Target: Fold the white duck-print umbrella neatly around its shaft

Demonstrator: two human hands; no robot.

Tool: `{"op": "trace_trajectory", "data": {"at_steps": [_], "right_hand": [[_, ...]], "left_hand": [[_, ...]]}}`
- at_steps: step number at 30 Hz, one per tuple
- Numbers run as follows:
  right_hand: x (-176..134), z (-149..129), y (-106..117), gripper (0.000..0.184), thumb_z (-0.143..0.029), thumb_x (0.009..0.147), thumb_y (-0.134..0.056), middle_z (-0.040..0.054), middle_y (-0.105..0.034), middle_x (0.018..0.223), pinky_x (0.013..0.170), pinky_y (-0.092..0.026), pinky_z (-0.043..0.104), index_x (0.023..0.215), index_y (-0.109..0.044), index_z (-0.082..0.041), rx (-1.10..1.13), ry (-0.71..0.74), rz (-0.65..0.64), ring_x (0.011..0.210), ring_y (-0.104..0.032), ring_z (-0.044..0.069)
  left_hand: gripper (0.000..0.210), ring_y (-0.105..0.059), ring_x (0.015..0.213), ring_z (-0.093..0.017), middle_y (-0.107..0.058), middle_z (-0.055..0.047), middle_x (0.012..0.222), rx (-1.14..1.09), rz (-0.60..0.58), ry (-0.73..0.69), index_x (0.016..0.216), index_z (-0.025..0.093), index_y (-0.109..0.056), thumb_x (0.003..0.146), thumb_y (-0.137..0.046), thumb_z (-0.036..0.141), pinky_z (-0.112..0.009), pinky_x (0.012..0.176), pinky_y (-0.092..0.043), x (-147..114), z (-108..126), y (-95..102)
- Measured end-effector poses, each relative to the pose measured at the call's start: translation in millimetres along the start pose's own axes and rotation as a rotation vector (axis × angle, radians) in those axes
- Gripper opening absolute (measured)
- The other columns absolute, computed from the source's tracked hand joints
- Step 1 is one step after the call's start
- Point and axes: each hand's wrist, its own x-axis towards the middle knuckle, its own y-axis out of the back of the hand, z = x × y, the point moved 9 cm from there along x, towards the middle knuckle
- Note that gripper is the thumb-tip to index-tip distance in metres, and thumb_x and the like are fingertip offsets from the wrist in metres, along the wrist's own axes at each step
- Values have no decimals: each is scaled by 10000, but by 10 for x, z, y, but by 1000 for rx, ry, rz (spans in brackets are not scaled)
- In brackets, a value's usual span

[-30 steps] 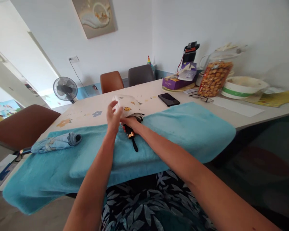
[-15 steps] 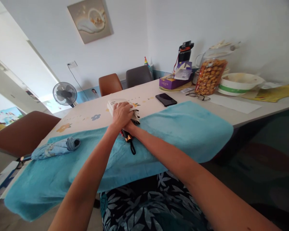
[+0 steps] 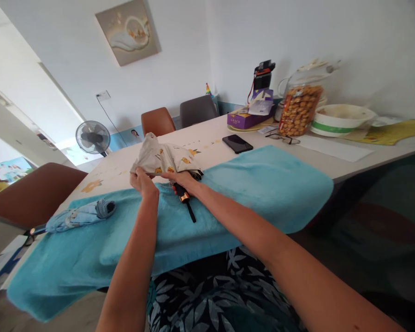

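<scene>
Your left hand (image 3: pixel 144 183), atop the umbrella (image 3: pixel 174 160) half a second ago, now pinches its canopy (image 3: pixel 151 156) outward; your right hand (image 3: pixel 186 181) clasps it, leaving fabric partly spread.

Hands (image 3: pixel 144 183) grip white umbrella (image 3: pixel 164 159), handle (image 3: pixel 181 193) over blue cloth (image 3: pixel 256 184)

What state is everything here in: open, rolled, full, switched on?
White umbrella: collapsed, folds loose, left hand pinching an edge, right hand around it by the handle
Blue umbrella: rolled, lying on the blue blanket
Phone: lying flat, screen dark
Jar: mostly full
Black bottle: upright
Fan: cannot tell whether running
</scene>
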Motion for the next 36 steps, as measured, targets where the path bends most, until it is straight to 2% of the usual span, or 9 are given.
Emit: {"op": "trace_trajectory", "data": {"at_steps": [3,6,13,19,21,23,28,32,36], "right_hand": [[-3,-29,33,390,-485,734,-735,0,-533,588,375,-414,211,780,-531,-156,85,8,8,442,-491,99],[6,-51,99,419,-542,794,-661,2,-541,590,360,-423,204,796,-533,-144,167,8,46,423,-495,93],[14,-66,166,357,-461,833,-664,-26,-510,514,305,-425,208,752,-503,-154,154,-24,102,361,-474,94],[11,-66,209,306,-343,833,-678,-45,-462,435,294,-393,186,688,-476,-164,64,-47,110,329,-426,80],[5,-87,218,305,-324,834,-675,-46,-454,423,300,-396,184,677,-469,-164,47,-30,111,332,-424,79],[-7,-125,218,295,-311,827,-681,-45,-458,423,307,-402,189,682,-472,-162,41,4,106,339,-426,81],[-36,-217,165,277,-312,846,-663,-43,-473,471,309,-387,192,721,-468,-161,154,46,6,346,-425,79],[-58,-320,97,269,-333,897,-607,-70,-447,504,324,-352,151,767,-424,-185,379,54,-145,346,-380,50],[-84,-369,39,300,-355,919,-575,-87,-404,482,330,-323,131,745,-394,-190,449,44,-239,333,-334,36]], "left_hand": [[150,-574,737,-131,-560,-38,878,-166,93,158,865,173,-515,754,-419,204,-269,604,-528,-6,-161,104],[159,-586,783,-136,-557,-40,910,-191,106,191,884,178,-512,740,-445,188,-261,615,-540,13,-227,107],[176,-574,736,-103,-538,-15,892,-218,102,391,880,193,-469,714,-455,137,-234,617,-531,-2,-493,53],[134,-562,632,-110,-539,-7,704,-261,-83,544,733,166,-479,645,-434,75,-246,593,-521,44,-579,-62],[56,-554,596,-119,-551,-27,683,-248,-192,611,715,158,-512,711,-458,144,-245,551,-503,27,-604,-125],[107,-562,592,-132,-578,-46,707,-190,-241,627,753,149,-564,756,-523,248,-246,512,-480,12,-614,-135],[356,-513,529,-85,-576,9,725,-26,-186,395,1033,190,-646,679,-642,215,-202,468,-408,96,-509,-62],[319,-403,441,-77,-508,35,591,191,-223,133,1032,174,-686,750,-558,251,-209,458,-369,182,-379,-126],[251,-592,687,-177,-655,-46,729,603,-325,-135,959,215,-710,826,-502,260,-289,652,-448,114,-251,-303]]}}
